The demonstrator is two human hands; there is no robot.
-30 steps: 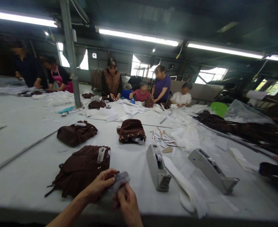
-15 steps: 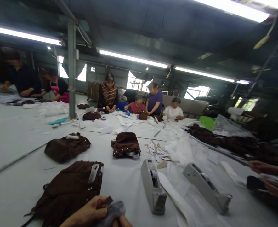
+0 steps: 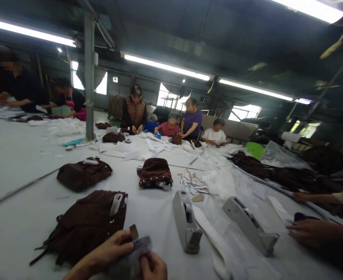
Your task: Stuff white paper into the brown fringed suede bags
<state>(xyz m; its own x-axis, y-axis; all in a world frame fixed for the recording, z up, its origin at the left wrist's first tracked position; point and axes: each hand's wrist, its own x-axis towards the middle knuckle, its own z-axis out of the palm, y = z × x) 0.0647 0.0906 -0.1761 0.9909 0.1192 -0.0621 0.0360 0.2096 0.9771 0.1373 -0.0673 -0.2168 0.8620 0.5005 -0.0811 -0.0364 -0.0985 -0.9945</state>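
The plastic wrap (image 3: 143, 245) looks light, soft and crinkly, probably a bit slippery too, so I'd pinch it by the gathered edges and skip the hard squeeze. It's up front by the counter (image 3: 28, 163), right between both hands. Left hand (image 3: 114, 249) has its fingers pinched together at the left side, little brown tab (image 3: 133, 231) poking up there; right hand (image 3: 154, 267) nips the lower right. Bit blurry, so can't tell if the tab's attached.
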